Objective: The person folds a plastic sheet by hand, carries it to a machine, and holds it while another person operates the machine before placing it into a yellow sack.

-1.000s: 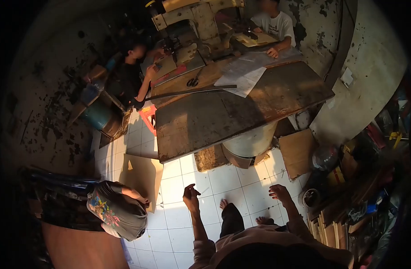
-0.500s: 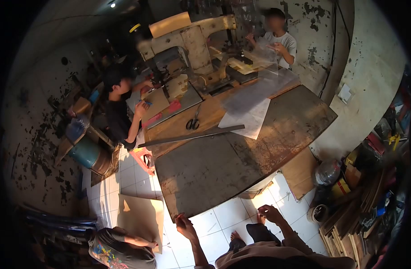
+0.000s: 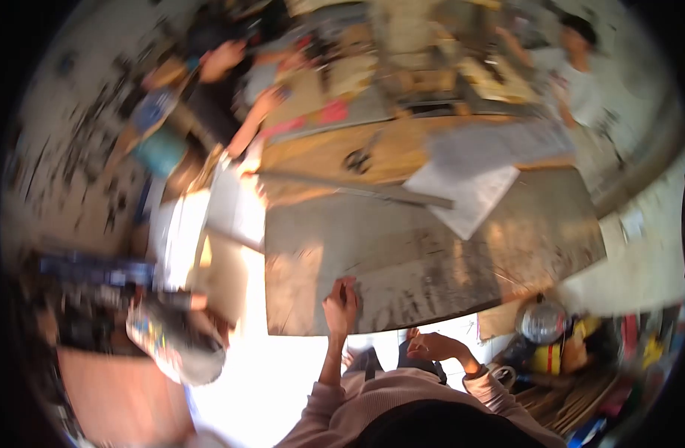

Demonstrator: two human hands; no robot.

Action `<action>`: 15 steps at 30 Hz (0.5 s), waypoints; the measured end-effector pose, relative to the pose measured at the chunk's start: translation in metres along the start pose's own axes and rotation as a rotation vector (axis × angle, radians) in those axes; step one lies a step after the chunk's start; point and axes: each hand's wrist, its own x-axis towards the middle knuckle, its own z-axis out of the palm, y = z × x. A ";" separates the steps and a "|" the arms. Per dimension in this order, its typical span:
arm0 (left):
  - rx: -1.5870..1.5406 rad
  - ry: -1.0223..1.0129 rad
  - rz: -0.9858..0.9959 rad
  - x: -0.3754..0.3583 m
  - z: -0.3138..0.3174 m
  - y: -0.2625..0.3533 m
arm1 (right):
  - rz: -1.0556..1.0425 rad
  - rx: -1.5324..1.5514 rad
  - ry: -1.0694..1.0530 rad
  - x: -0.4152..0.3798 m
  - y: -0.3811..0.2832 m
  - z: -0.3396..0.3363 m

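Note:
My left hand (image 3: 341,306) is over the near edge of the worktable (image 3: 402,276), its fingers closed. A small dark patch shows between them, too blurred to name. My right hand (image 3: 433,346) hangs just off the table's front edge, before my body, with curled fingers; whatever lies inside them is hidden. Further back on the table are a long flat metal bar (image 3: 357,188), a pair of scissors (image 3: 359,159), a white sheet (image 3: 465,198) and a greyish clear plastic sheet (image 3: 499,148). Neither hand touches these.
One co-worker (image 3: 219,97) is at the machine bench (image 3: 424,78) at back left, another (image 3: 574,82) at back right. A third person (image 3: 178,340) is at my left by a board (image 3: 230,276). Wood strips (image 3: 566,388) and a clear plastic jug (image 3: 541,321) crowd the right.
My view has swung and blurred, bringing the table nearer. My left hand has moved up over the table's edge; my right has come closer to my body. The person at left has shifted in view.

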 end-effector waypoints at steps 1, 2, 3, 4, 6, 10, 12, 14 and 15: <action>0.038 0.046 -0.020 0.004 -0.016 -0.009 | -0.047 -0.017 -0.125 0.015 -0.015 0.000; 0.039 0.121 -0.082 0.006 -0.032 -0.016 | -0.089 -0.033 -0.237 0.030 -0.032 -0.001; 0.039 0.185 -0.135 0.007 -0.050 -0.024 | -0.050 -0.096 -0.334 0.041 -0.057 -0.003; 0.042 0.238 -0.180 0.007 -0.068 -0.033 | -0.045 -0.143 -0.396 0.054 -0.092 -0.007; -0.007 0.372 -0.168 0.004 -0.102 -0.060 | -0.180 -0.106 -0.491 0.091 -0.102 0.021; -0.133 0.486 -0.218 -0.007 -0.187 -0.116 | -0.289 -0.146 -0.638 0.167 -0.166 0.062; -0.085 0.519 -0.246 -0.007 -0.245 -0.135 | -0.302 -0.115 -0.618 0.209 -0.204 0.081; -0.098 0.573 -0.243 -0.010 -0.305 -0.172 | -0.325 -0.128 -0.533 0.258 -0.234 0.108; -0.055 0.614 -0.283 -0.013 -0.335 -0.180 | -0.363 -0.096 -0.509 0.286 -0.241 0.124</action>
